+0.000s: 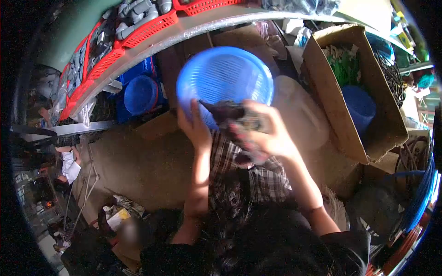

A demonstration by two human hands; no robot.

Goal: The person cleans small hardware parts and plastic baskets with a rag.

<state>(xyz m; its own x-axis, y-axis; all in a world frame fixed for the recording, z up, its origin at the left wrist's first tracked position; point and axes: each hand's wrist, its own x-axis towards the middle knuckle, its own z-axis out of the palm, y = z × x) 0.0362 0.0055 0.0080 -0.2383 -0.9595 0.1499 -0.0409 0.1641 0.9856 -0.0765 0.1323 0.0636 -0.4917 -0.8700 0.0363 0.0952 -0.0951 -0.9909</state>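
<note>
A round blue plastic basket (225,76) with a ribbed inside is tilted toward me above my lap. My left hand (197,128) is closed on its near left rim, fingers over the edge. In my right hand (272,131) is a bunched dark cloth (237,123) with reddish and greenish patches, smeared by motion. The cloth overlaps the basket's near rim in this view. Below both hands lies plaid fabric (225,156) over my legs.
On the right stands an open cardboard box (329,106) with green material and a blue container (358,108) inside. Red baskets (149,30) of grey pipe fittings line the curved shelf (216,28). A smaller blue tub (140,95) sits at left. Another person (70,165) is at far left.
</note>
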